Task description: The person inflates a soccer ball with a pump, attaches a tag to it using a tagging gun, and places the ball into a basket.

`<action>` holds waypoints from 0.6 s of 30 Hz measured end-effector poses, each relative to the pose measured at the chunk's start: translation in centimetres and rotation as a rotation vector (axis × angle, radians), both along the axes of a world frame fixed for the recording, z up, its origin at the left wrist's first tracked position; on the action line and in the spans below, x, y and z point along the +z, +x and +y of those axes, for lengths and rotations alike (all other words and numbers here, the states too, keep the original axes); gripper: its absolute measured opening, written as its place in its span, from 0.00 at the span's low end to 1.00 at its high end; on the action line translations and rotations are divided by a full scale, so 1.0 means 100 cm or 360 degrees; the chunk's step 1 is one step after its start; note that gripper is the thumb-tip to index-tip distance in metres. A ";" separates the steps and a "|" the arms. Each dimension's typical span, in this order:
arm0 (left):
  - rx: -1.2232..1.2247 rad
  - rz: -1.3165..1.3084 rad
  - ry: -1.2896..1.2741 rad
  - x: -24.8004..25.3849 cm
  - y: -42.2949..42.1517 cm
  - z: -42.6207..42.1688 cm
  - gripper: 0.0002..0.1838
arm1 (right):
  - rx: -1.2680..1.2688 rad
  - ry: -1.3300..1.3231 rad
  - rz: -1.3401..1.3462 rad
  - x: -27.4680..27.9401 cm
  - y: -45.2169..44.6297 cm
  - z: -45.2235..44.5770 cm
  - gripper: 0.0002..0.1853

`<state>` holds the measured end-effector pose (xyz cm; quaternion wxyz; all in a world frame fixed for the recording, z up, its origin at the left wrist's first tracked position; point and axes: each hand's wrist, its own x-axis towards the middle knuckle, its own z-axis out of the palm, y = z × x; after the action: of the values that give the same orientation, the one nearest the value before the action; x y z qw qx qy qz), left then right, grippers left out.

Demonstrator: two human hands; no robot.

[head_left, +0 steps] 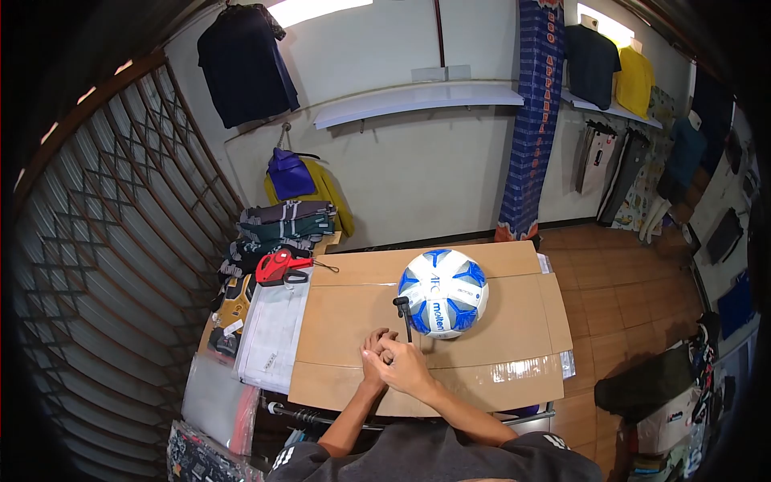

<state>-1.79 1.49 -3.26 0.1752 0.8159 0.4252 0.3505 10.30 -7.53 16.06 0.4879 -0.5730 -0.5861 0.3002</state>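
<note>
Cardboard (pixel 345 309) surface: 1 ball (pixel 443 294), 1 black tool (pixel 402 304) beside it; 2 hands (pixel 405 373) together, fingers curled, cannot tell whether gripping.

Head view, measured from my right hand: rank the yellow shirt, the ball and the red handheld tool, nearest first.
From the right hand:
1. Ball: just beyond it, on the cardboard.
2. Red handheld tool: off to the left, past the cardboard's left edge.
3. Yellow shirt: hanging far off at upper right.
</note>
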 end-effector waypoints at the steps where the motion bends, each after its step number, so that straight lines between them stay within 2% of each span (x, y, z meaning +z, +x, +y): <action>1: -0.0003 -0.0039 -0.0003 -0.001 0.000 -0.001 0.24 | 0.0046 0.0054 -0.0025 0.001 0.002 0.000 0.16; 3: -0.0003 -0.0119 -0.0002 0.002 0.001 -0.003 0.25 | 0.0145 0.0170 -0.0075 0.003 0.010 0.001 0.18; 6: 0.0091 0.0089 0.0087 0.032 0.005 -0.014 0.25 | 0.0244 0.0231 0.0031 0.062 0.027 -0.023 0.18; 9: 0.0018 -0.0132 -0.0096 0.026 0.006 -0.013 0.25 | 0.0298 0.0242 0.0049 0.095 0.039 -0.038 0.18; 11: 0.0022 -0.0191 -0.0142 0.015 0.005 -0.008 0.25 | 0.0256 0.0246 0.0062 0.088 0.032 -0.029 0.16; 13: 0.0120 0.0108 0.0066 0.014 0.005 -0.007 0.25 | 0.0230 0.0243 0.0112 0.063 0.024 -0.013 0.16; 18: 0.0113 -0.0014 -0.0005 0.024 0.007 -0.010 0.23 | 0.0173 0.0193 0.0059 0.023 0.022 0.008 0.16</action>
<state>-1.07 0.45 -0.87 0.1657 0.7985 0.4536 0.3594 12.49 -6.76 18.40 0.5154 -0.5041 -0.6244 0.3007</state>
